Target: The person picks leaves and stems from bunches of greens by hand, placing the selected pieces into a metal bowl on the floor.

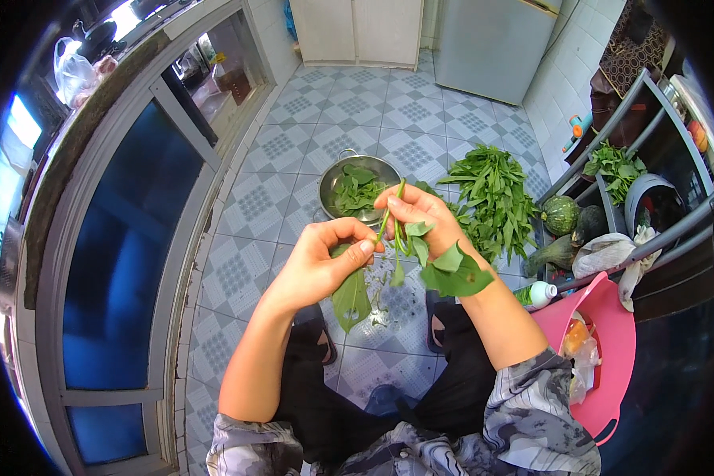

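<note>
Between finger and thumb, my left hand (pixel 324 256) pinches a green leaf stalk, and a broad leaf (pixel 352 300) with small holes hangs below it. My right hand (pixel 425 217) grips green stems (pixel 400 232) from which larger leaves (pixel 457 271) droop over the wrist. The fingertips of both hands almost meet. Just beyond them, a round metal pan (pixel 328 178) with loop handles stands on the floor, holding loose green leaves (pixel 358 190). To the right of the pan lies a big heap of leafy greens (pixel 494 199).
Leaf scraps (pixel 379 309) litter the tiled floor (pixel 250 268) between my feet. At right are a pink basket (pixel 610 351) with wrapped items, a white-capped bottle (pixel 538 294), a metal rack (pixel 654 238) and a green squash (pixel 559 214). A glazed sliding door (pixel 131 256) runs along the left; a fridge (pixel 494 47) stands at the back.
</note>
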### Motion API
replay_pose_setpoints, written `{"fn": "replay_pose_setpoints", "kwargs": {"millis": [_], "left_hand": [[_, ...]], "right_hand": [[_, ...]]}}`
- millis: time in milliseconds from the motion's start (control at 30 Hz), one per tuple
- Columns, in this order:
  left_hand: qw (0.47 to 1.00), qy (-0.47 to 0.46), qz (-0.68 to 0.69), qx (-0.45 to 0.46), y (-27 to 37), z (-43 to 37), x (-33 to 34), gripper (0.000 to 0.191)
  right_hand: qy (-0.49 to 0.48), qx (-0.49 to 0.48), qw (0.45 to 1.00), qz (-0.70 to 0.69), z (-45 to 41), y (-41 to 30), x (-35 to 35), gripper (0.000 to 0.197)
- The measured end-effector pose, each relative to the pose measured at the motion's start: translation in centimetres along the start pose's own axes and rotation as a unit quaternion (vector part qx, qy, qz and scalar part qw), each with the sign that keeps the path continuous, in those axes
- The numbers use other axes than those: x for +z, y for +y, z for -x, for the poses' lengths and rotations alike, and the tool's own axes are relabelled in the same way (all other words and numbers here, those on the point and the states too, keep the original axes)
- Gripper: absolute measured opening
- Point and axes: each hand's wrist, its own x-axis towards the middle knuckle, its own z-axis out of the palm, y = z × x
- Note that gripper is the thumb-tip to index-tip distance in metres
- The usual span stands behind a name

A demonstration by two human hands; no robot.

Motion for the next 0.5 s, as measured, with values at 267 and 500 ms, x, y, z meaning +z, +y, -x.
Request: {"fn": "replay_pose_setpoints", "kwargs": {"millis": [267,500], "left_hand": [[0.98,0.064,-0.138,0.128,-0.5,-0.2,0.4,0.011],[0.854,0.274,-0.348,0.274,-0.6,-0.5,1.7,0.019]], "right_hand": [[0.023,-0.026,0.999,0.029,-0.3,0.7,-0.5,0.021],[0.036,-0.023,0.999,0.022,-0.4,1.6,-0.7,0.021]]}}
